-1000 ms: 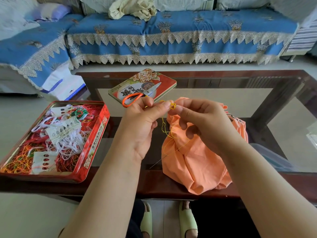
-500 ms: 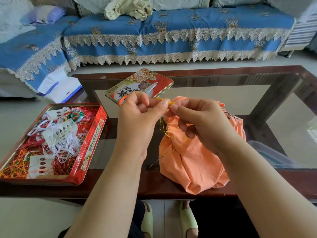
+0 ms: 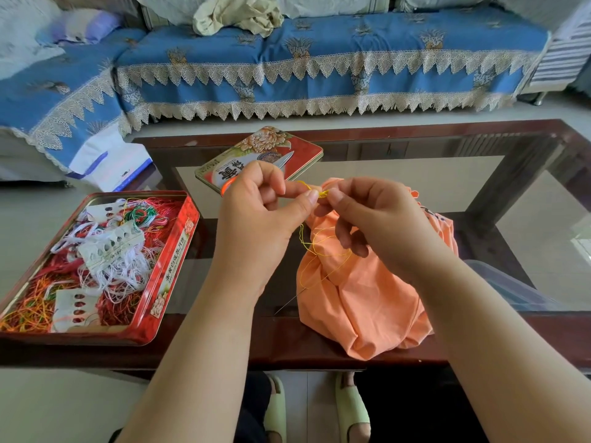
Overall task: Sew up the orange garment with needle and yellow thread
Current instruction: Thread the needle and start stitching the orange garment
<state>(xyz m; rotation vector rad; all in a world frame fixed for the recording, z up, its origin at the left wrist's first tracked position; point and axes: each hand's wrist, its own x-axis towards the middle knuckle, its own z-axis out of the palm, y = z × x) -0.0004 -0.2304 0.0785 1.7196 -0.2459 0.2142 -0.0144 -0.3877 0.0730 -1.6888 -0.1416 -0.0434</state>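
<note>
The orange garment (image 3: pixel 361 298) lies bunched on the table's near edge. Above it my left hand (image 3: pixel 259 219) and my right hand (image 3: pixel 371 222) meet fingertip to fingertip, both pinching the yellow thread (image 3: pixel 322 194) at a small tangle between them. More of the thread loops down over the cloth. The needle (image 3: pixel 289 302) hangs from the thread at the garment's left side, slanting down to the left, with neither hand on it.
A red tin (image 3: pixel 166 276) full of mixed coloured threads sits at the left of the glass-topped table (image 3: pixel 399 174). Its lid (image 3: pixel 297 148) lies behind my hands with orange-handled scissors (image 3: pixel 228 187) on it. A blue-covered sofa (image 3: pixel 319 59) stands beyond.
My hands stay together on the thread, with only small finger movements at the tangle. The view has tilted slightly; the garment and needle lie as before.
</note>
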